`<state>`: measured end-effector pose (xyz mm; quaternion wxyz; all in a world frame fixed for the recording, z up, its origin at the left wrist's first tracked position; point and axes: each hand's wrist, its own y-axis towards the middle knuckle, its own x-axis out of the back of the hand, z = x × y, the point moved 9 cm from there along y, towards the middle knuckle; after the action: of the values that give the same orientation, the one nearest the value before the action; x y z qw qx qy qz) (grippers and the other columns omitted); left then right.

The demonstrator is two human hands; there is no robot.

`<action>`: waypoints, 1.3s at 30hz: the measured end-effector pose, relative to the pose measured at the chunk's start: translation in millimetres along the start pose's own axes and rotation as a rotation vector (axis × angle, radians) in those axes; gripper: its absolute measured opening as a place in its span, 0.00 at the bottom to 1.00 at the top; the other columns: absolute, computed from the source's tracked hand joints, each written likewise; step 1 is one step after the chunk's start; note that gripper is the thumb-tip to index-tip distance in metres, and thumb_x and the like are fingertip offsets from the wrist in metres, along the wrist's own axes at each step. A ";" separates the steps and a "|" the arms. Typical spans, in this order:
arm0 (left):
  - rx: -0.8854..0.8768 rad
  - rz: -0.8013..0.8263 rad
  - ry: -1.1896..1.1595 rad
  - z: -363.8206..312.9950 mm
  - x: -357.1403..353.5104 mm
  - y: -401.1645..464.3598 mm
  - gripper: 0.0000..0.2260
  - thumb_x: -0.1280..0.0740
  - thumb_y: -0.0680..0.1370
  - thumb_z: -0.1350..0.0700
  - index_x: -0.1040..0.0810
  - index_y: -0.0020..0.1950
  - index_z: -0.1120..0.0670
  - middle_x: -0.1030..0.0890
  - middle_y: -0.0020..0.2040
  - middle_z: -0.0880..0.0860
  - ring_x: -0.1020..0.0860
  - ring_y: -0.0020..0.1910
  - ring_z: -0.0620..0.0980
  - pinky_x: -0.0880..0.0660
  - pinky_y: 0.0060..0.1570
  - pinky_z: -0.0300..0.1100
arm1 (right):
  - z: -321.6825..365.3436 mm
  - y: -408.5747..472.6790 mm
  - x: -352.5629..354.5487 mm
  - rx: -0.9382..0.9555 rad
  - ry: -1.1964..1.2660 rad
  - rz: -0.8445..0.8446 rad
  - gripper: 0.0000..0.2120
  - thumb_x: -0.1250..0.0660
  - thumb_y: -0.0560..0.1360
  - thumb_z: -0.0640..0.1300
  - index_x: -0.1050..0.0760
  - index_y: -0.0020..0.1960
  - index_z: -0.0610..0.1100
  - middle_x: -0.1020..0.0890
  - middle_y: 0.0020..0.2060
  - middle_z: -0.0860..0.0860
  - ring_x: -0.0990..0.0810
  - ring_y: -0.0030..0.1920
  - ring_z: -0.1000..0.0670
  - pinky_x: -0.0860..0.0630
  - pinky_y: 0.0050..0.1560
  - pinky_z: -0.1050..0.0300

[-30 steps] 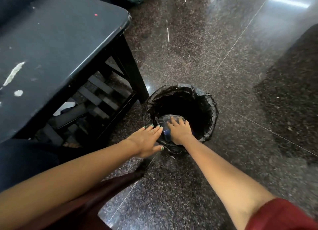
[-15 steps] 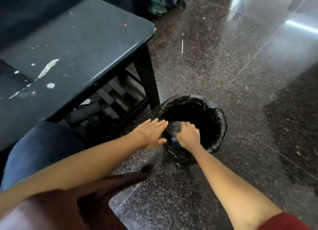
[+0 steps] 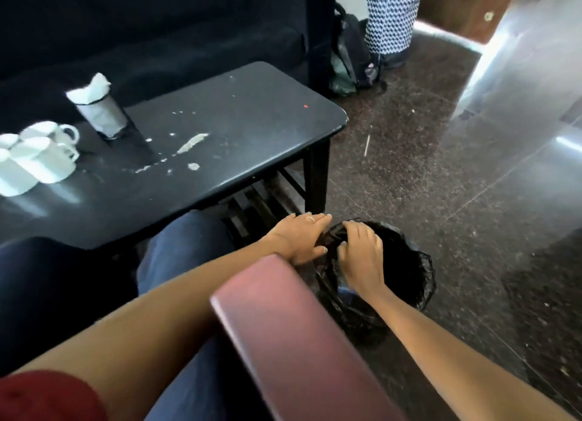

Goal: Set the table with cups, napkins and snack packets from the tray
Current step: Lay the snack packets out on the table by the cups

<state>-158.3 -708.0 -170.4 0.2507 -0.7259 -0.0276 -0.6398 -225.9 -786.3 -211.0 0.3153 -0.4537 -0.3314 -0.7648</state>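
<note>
Left hand: lying (image 3: 299,238) flat with fingers straight on the near-left rim of the bin, holding nothing, ring showing on one finger.
Right hand: curling (image 3: 359,256) its fingers down into the black liner at the bin's mouth, gripping a fold of the plastic; whether anything else is in the fingers cannot be told.
Bin: standing (image 3: 406,263) on the floor just right of the table's near-right leg, lined with a crumpled black bag, something bluish showing by the right wrist.
Cups: sitting (image 3: 41,156) bunched together at the far-left edge of the table, white, handles pointing right.
Napkins: sticking (image 3: 89,88) up white out of a grey holder (image 3: 102,118) just behind and right of the cups.
Table: standing (image 3: 252,137) black and low to the left, carrying pale smears and crumbs across its middle.
Armrest: crossing (image 3: 283,335) reddish-brown between the two forearms in the near foreground.
Backpack: leaning (image 3: 349,58) on the floor at far centre, beside a patterned garment (image 3: 390,14).
Snack packets, tray: not showing anywhere.
</note>
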 end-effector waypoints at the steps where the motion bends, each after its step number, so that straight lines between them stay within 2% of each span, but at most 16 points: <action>1: 0.013 -0.021 -0.008 3.2 5.8 -4.7 0.33 0.40 0.80 0.46 0.52 0.79 0.55 0.44 0.79 0.53 0.44 0.77 0.53 0.45 0.74 0.51 | 8.5 6.0 8.4 0.030 0.002 -0.013 0.19 0.37 0.73 0.36 0.28 0.64 0.38 0.22 0.61 0.43 0.26 0.64 0.42 0.32 0.64 0.46; 4: 0.070 -0.094 0.025 19.2 26.4 -25.1 0.34 0.39 0.80 0.46 0.52 0.79 0.55 0.45 0.79 0.53 0.45 0.77 0.53 0.47 0.74 0.52 | 42.5 23.9 37.3 0.111 0.044 -0.033 0.21 0.37 0.72 0.36 0.28 0.65 0.38 0.24 0.64 0.42 0.28 0.67 0.42 0.35 0.66 0.46; 11: 0.234 -0.294 0.041 58.9 80.2 -80.9 0.35 0.42 0.80 0.46 0.58 0.79 0.56 0.54 0.80 0.54 0.54 0.79 0.55 0.56 0.76 0.53 | 126.3 48.4 104.8 0.287 0.084 -0.086 0.23 0.36 0.74 0.39 0.32 0.69 0.41 0.31 0.70 0.44 0.34 0.72 0.45 0.39 0.69 0.48; 18: 0.376 -0.486 -0.003 112.1 130.7 -157.0 0.34 0.43 0.80 0.46 0.58 0.78 0.56 0.54 0.80 0.53 0.55 0.79 0.54 0.59 0.76 0.53 | 225.7 61.8 138.8 0.535 0.019 -0.001 0.25 0.38 0.77 0.44 0.38 0.73 0.45 0.36 0.74 0.48 0.38 0.73 0.49 0.42 0.70 0.52; 27: 0.748 -0.606 -0.177 229.5 117.0 -289.5 0.35 0.43 0.80 0.45 0.58 0.79 0.56 0.54 0.80 0.53 0.55 0.79 0.54 0.57 0.76 0.53 | 410.8 35.7 123.1 0.873 0.027 0.134 0.26 0.42 0.79 0.49 0.43 0.74 0.48 0.40 0.75 0.51 0.43 0.74 0.52 0.46 0.72 0.53; 34: 0.947 -0.672 -0.224 279.2 93.4 -396.0 0.33 0.43 0.80 0.46 0.54 0.78 0.57 0.49 0.79 0.54 0.50 0.78 0.56 0.54 0.75 0.54 | 520.1 -28.6 88.1 1.071 0.090 0.196 0.25 0.40 0.77 0.47 0.40 0.72 0.47 0.36 0.72 0.52 0.39 0.72 0.51 0.43 0.69 0.53; 39: 1.068 -0.597 -0.171 305.0 75.9 -470.3 0.34 0.43 0.80 0.44 0.56 0.79 0.56 0.51 0.80 0.53 0.53 0.79 0.54 0.56 0.76 0.54 | 581.5 -70.6 64.9 1.171 0.150 0.267 0.26 0.41 0.78 0.48 0.42 0.74 0.46 0.39 0.74 0.51 0.44 0.75 0.51 0.47 0.72 0.54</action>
<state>-35.4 -197.0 38.8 0.3865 -0.5097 -0.5662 -0.5198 -24.4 -295.9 46.4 0.6284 -0.1871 -0.6143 -0.4390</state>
